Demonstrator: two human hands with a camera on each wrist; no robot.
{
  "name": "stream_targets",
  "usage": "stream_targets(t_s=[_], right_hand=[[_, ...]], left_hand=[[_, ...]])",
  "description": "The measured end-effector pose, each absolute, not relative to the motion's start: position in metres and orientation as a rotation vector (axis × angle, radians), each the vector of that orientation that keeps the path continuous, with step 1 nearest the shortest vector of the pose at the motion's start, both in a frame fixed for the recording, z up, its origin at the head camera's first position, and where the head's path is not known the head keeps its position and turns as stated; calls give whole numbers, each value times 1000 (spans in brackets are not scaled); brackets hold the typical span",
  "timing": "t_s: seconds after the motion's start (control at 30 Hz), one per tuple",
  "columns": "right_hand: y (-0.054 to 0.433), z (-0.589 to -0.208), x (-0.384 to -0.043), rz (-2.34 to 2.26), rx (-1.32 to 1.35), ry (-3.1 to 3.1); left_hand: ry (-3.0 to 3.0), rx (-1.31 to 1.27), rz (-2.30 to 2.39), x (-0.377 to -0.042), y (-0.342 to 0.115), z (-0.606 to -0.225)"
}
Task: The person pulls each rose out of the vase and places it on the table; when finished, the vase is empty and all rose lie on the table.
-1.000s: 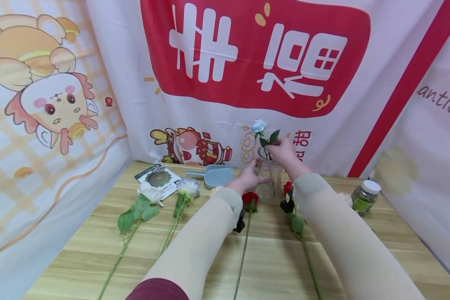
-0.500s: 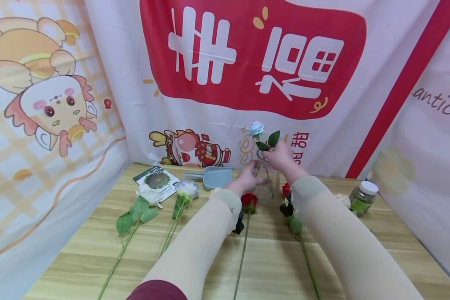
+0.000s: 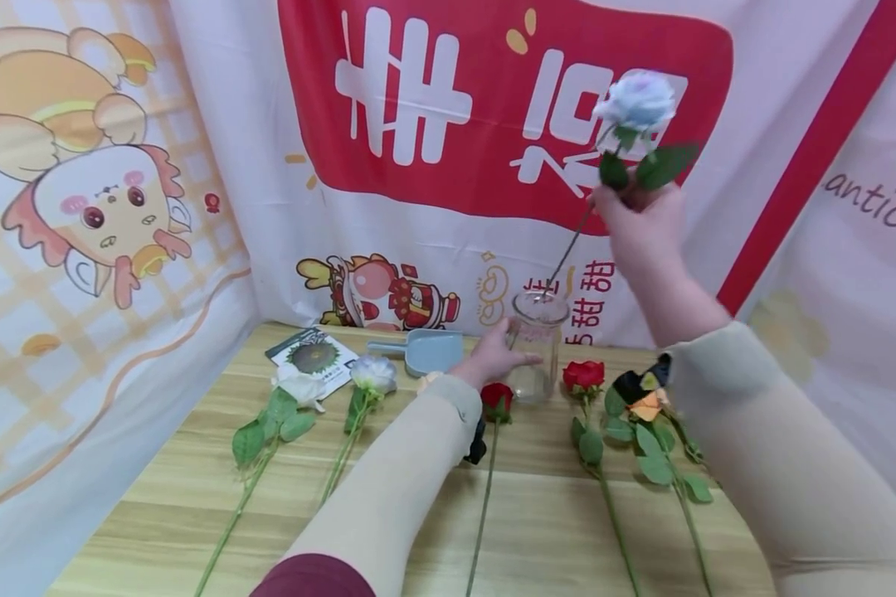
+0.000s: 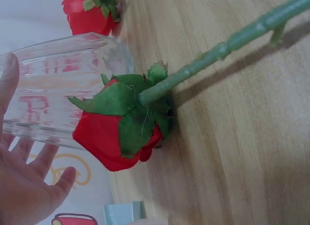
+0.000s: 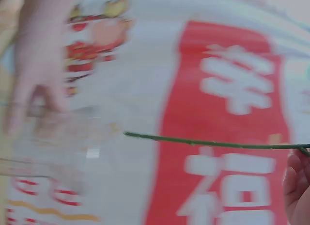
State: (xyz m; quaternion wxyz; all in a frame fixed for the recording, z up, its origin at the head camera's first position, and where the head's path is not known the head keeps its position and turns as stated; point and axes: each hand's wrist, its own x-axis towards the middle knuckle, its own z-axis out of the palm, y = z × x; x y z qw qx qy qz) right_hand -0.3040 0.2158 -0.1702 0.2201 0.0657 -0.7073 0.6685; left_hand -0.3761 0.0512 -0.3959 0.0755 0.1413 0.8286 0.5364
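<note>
My left hand [image 3: 491,358] holds the clear glass vase [image 3: 542,308] from its left side, the thumb across the front. In the left wrist view, fingers show along the glass beside a red rose [image 4: 114,137]. My right hand [image 3: 645,228] grips a pale blue-white rose [image 3: 640,99] by the upper stem, just under its leaves, high above the table. In the right wrist view, the lower tip of its green stem [image 5: 208,142] is apart from the vase mouth. Another red rose [image 3: 584,376] lies right of the vase.
A white rose [image 3: 301,387] and a pale rose [image 3: 374,375] lie on the left of the wooden table [image 3: 172,497]. A blue dustpan [image 3: 435,352] and a printed card [image 3: 315,358] sit at the back. An orange rose [image 3: 648,405] lies under the right forearm.
My right hand has lifted the pale rose up and to the right, drawing its stem out of the vase. My left hand stays on the vase.
</note>
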Motion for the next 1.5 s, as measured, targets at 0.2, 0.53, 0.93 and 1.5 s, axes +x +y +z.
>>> stream_targets(t_s=[0.2, 0.53, 0.93, 1.5], right_hand=[[233, -147, -265, 1910, 300, -2134], [225, -262, -242, 1981, 348, -2753], [223, -402, -235, 2176, -17, -2949], [237, -400, -254, 1325, 12, -3324]], left_hand=[[2505, 376, 1602, -382, 44, -396], [2484, 371, 1624, -381, 36, -394], [2458, 364, 1636, -376, 35, -390], [2516, 426, 1572, -374, 33, -397]])
